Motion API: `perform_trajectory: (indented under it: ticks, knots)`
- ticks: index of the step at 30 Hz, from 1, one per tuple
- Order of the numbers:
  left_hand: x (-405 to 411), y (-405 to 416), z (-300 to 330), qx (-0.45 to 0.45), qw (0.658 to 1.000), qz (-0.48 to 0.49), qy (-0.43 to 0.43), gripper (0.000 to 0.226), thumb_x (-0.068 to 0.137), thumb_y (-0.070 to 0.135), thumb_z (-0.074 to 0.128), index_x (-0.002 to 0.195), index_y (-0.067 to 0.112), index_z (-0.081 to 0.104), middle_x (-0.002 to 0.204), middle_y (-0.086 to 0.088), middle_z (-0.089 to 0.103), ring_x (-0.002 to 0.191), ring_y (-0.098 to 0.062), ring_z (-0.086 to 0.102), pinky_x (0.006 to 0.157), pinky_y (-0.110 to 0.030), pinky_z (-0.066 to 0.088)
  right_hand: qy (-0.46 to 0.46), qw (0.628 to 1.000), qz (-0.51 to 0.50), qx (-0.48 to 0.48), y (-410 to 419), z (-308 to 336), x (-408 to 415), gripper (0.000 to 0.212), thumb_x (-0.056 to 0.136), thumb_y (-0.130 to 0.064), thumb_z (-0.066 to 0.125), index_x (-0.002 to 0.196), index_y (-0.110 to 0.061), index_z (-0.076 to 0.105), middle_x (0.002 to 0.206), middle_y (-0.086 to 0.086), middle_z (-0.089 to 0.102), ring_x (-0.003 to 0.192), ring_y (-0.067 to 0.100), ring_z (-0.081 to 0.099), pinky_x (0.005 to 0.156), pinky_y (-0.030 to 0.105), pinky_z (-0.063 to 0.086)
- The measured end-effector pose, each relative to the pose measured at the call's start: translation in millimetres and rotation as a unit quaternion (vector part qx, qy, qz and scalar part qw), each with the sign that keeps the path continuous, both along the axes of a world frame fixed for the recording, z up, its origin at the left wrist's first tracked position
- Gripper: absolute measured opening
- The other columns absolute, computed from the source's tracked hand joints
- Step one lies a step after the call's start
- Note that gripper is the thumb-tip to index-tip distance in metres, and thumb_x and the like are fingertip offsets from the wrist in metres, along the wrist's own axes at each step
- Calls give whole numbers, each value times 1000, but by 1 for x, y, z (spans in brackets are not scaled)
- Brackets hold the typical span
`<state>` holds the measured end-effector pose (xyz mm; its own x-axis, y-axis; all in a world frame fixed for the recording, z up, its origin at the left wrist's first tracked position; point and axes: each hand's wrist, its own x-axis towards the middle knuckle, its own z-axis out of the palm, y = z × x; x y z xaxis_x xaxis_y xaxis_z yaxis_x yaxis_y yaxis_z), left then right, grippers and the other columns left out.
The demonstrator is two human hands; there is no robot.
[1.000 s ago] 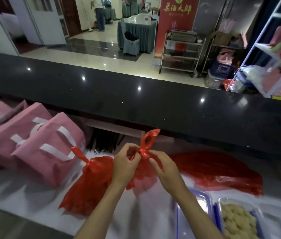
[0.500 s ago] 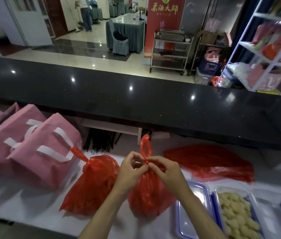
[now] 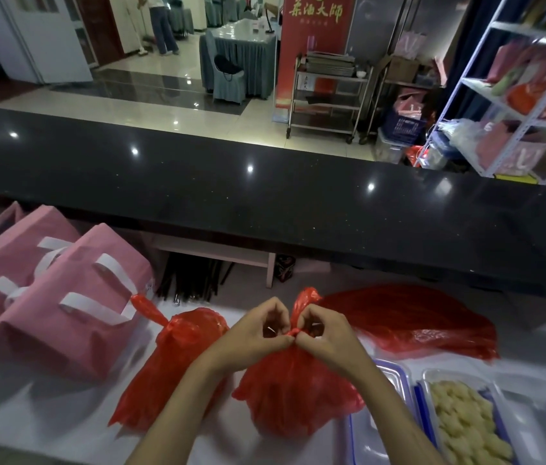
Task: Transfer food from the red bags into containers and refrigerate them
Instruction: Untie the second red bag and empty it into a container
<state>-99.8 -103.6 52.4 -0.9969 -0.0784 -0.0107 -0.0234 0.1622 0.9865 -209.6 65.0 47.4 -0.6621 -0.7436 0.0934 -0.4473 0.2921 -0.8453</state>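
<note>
A: Pinching noted. Both hands sit on the knot [image 3: 293, 331] of the middle bag [image 3: 295, 394], at 6 o'clock on the white worktop [image 3: 46, 407].

B: Finger state?

A: Left hand [image 3: 258, 330]: thumb and fingers curled, tips nipping the knot from 9 o'clock. Right hand [image 3: 323, 333]: the same from 3 o'clock. The two sets of fingertips almost meet. A twisted tail of plastic stands up at 12 o'clock from the knot.

B: Bag contents?

A: Cannot tell; the plastic is opaque, bulging, resting upright on the worktop.

B: Neighbours?

A: Second bag [image 3: 167, 367] touching it at 9 o'clock, tied, its tail pointing to 10 o'clock. Flat bag [image 3: 412, 323] lying slack at 2 o'clock, just behind the right hand. Clear tub [image 3: 362, 434] with blue rim touching the middle bag at 4 o'clock. Next tub [image 3: 466, 427], further toward 3 o'clock, holds pale pieces of food.

B: Further out?

A: Pink totes [image 3: 63, 297] with white straps at 9 o'clock. Black counter [image 3: 264, 203] running across at 12 o'clock. Steel trolley [image 3: 328, 99] beyond it.
</note>
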Motion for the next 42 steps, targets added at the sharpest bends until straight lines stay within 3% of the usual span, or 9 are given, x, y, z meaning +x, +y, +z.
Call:
perform_trajectory:
  ticks: [5,10,20,24,28,32,37,39,42]
  knots:
    - [-9,-7,8,21,998,-50,-13,19,89,-8,63,99,1,51,88,-2,54,78,-20,47,70,-29,41,-71,997,-16,-33,-1,-13,-3,8,78,-11,69,79,-14,62,76,-2,68,69,4,61,64,26,50]
    - [-18,-4,4,-5,999,-52,1,20,90,-1,67,99,6,51,89,-5,54,80,-22,51,73,-41,43,-103,994,24,-29,8,-14,-12,11,84,-8,70,82,-10,60,76,-1,65,70,5,59,65,23,47]
    - [-4,14,-6,20,999,25,38,22,90,10,78,93,12,56,85,-3,58,79,-15,55,76,-35,49,-182,974,-125,-55,-1,-20,-1,28,92,-5,59,69,-19,52,62,-6,47,59,6,41,56,26,35]
    - [5,21,-15,-22,995,89,31,25,88,8,76,107,20,64,93,-2,65,83,-20,62,77,-33,54,-152,979,-116,-67,-2,-18,9,12,82,-19,58,73,-17,51,66,-10,49,63,5,43,60,25,38]
    - [4,32,-13,-84,981,174,20,28,82,7,79,96,29,69,88,9,71,73,-9,65,68,-23,52,-104,990,-84,-47,5,-12,9,6,87,-12,63,83,-15,60,75,1,60,69,5,51,64,23,41]
    - [8,35,-15,4,980,197,5,23,83,7,82,92,26,72,90,4,75,79,-22,73,75,-36,62,-148,977,-145,-41,6,-19,18,14,98,-7,57,87,-14,58,71,-6,55,66,5,48,65,29,41]
    - [20,43,-17,81,973,216,-6,28,83,-4,80,101,18,76,85,12,74,76,-8,67,73,-23,56,-218,947,-232,-31,-1,-25,37,16,101,-13,51,86,-17,57,73,-5,53,65,3,47,68,29,41]
    - [23,44,-22,46,973,226,-13,28,84,-2,79,100,21,79,86,14,76,77,-9,70,76,-27,58,-216,944,-247,-33,-1,-23,43,16,101,-15,50,86,-18,55,70,-8,54,68,8,48,68,32,42]
    - [29,50,-24,-77,966,248,10,18,85,6,79,87,23,80,85,11,77,78,-8,72,76,-31,59,-113,972,-206,7,6,-18,51,14,100,-20,51,86,-21,48,65,-6,56,63,8,49,66,40,44]
